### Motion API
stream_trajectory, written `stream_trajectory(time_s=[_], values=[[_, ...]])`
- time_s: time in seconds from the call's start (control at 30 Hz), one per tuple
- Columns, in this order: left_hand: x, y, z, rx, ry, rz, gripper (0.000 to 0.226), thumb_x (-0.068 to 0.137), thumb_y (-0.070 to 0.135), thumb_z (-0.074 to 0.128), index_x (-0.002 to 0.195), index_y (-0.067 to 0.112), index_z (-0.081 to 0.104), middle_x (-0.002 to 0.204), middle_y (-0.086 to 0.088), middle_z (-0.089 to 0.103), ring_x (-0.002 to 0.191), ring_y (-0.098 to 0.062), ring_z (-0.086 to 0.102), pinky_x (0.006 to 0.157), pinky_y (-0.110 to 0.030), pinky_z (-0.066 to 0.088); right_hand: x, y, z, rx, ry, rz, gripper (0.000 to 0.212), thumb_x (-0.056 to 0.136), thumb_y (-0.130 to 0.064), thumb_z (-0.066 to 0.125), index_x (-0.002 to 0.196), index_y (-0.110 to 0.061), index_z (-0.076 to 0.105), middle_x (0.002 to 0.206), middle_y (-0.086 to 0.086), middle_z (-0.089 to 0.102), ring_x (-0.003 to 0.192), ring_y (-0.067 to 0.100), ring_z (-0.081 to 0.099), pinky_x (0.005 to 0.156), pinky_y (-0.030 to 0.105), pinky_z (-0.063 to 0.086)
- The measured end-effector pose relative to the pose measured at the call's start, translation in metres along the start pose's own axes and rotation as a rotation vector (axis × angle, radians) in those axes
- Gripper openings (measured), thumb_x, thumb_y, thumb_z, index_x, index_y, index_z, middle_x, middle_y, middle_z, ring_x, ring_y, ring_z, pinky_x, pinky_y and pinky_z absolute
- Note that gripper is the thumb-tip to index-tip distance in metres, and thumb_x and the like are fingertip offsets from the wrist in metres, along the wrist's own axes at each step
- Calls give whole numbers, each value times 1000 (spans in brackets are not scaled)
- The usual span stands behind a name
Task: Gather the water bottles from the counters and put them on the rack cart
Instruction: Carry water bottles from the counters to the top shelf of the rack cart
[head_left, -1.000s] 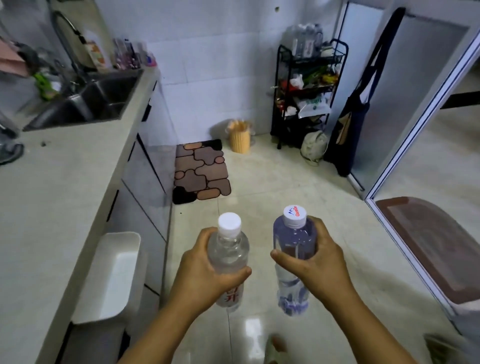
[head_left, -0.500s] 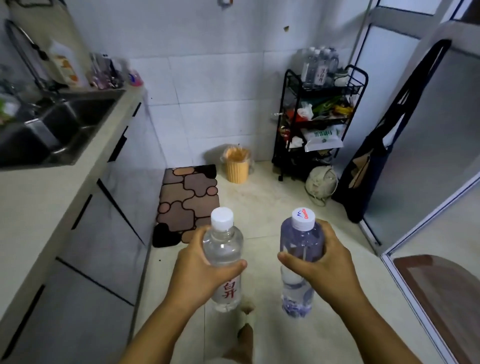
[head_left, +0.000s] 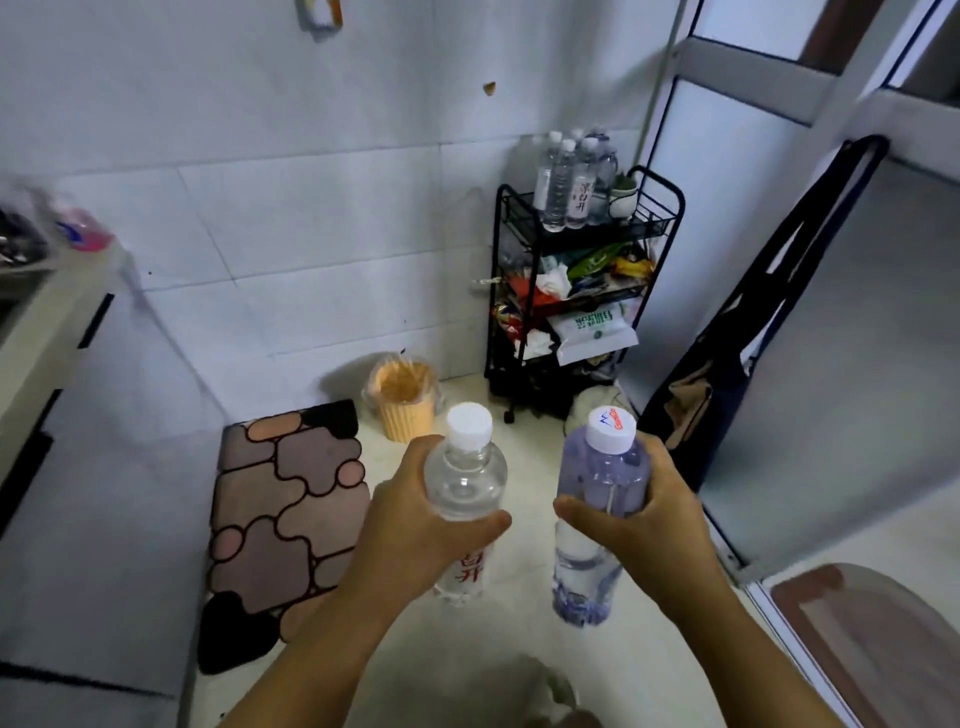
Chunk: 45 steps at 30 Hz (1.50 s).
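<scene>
Two capped bottles: left hand (head_left: 415, 525) grips clear bottle (head_left: 465, 483); right hand (head_left: 639, 514) grips bluish bottle (head_left: 597, 499).

Dim bluish light; left edge motion-blurred; wide-angle bending at edges.

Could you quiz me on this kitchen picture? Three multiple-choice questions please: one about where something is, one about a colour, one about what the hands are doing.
1. Where do the stored bottles stand on the black rack cart?
A. top shelf
B. bottom shelf
C. floor beside it

2. What colour is the ribbed bin by the wall?
A. green
B. orange
C. black

3. What is the left hand doing?
A. hanging free
B. gripping a clear bottle
C. pushing the cart

Answers: 1 A, they cluster on the top tier. 2 B, its ribbed sides are orange. 3 B, fingers wrap the bottle; the right hand grips a bluish bottle.
</scene>
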<state>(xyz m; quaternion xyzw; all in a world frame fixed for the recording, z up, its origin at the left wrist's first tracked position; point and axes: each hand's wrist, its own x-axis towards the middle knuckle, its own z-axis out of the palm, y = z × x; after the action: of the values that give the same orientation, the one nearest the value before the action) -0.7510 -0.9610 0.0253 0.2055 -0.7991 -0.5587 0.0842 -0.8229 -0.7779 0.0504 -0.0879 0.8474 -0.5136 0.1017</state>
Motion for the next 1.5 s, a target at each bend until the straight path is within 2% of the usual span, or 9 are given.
stream_trajectory(time_s=[0.3, 0.43, 0.6, 0.77, 0.97, 1.07, 1.3, 1.37, 1.5], values=[[231, 41, 39, -2, -65, 80, 65, 48, 35, 86, 101, 44, 49, 93, 13, 67, 87, -3, 64, 80, -35, 53, 230, -10, -15, 95, 25, -78, 64, 60, -21, 84, 111, -32, 47, 98, -17, 62, 89, 2, 62, 79, 23, 52], [329, 71, 50, 4, -78, 100, 71, 43, 48, 82, 106, 38, 50, 96, 8, 68, 92, -10, 66, 84, -46, 55, 335, -26, -27, 122, 6, -122, 63, 61, -24, 83, 108, -37, 43, 94, -24, 60, 83, -7, 61, 69, 12, 49], [431, 102, 60, -28, -30, 127, 62, 52, 31, 86, 102, 39, 51, 92, 12, 68, 79, 2, 65, 64, -20, 48, 441, -40, -38, 216, 11, -123, 57, 62, -15, 82, 105, -33, 48, 91, -23, 63, 77, -14, 63, 57, 2, 47], [591, 127, 75, -26, -53, 231, 62, 47, 45, 82, 102, 40, 55, 102, 9, 67, 93, -2, 63, 77, -23, 49, 580, -49, -40, 173, 137, -174, 55, 63, -15, 81, 99, -39, 48, 79, -35, 65, 79, -16, 61, 60, 0, 45], [654, 136, 75, -81, -10, 309, 59, 54, 26, 86, 102, 40, 56, 97, 14, 68, 93, 6, 62, 67, -9, 50, 634, -57, -34, 85, 235, -175, 67, 55, -45, 78, 112, -34, 46, 110, -8, 62, 96, 9, 61, 76, 21, 49], [740, 147, 77, -107, -44, 306, 61, 53, 26, 84, 107, 30, 57, 100, 10, 67, 92, 3, 63, 70, -14, 50, 711, -66, -24, 37, 277, -132, 67, 57, -37, 82, 113, -36, 45, 112, -4, 60, 97, 10, 58, 75, 14, 42], [872, 138, 87, -89, -106, 255, 57, 53, 23, 86, 97, 39, 54, 94, 14, 67, 83, 11, 62, 68, -7, 49, 813, -58, 12, 9, 265, -8, 70, 48, -51, 79, 108, -48, 45, 112, -5, 63, 105, 17, 58, 91, 39, 52], [894, 128, 93, -108, -113, 220, 55, 53, 17, 87, 93, 36, 55, 92, 11, 68, 80, 8, 63, 71, -15, 50, 822, -53, 22, 19, 252, 35, 72, 48, -47, 82, 112, -43, 48, 112, -6, 63, 105, 13, 59, 92, 36, 52], [925, 105, 108, -64, -114, 208, 57, 46, 15, 89, 87, 39, 55, 89, 10, 68, 83, -1, 65, 74, -21, 51, 836, -41, 36, -51, 252, 67, 64, 53, -25, 87, 106, -33, 51, 106, -6, 54, 95, -16, 48, 76, -1, 41]])
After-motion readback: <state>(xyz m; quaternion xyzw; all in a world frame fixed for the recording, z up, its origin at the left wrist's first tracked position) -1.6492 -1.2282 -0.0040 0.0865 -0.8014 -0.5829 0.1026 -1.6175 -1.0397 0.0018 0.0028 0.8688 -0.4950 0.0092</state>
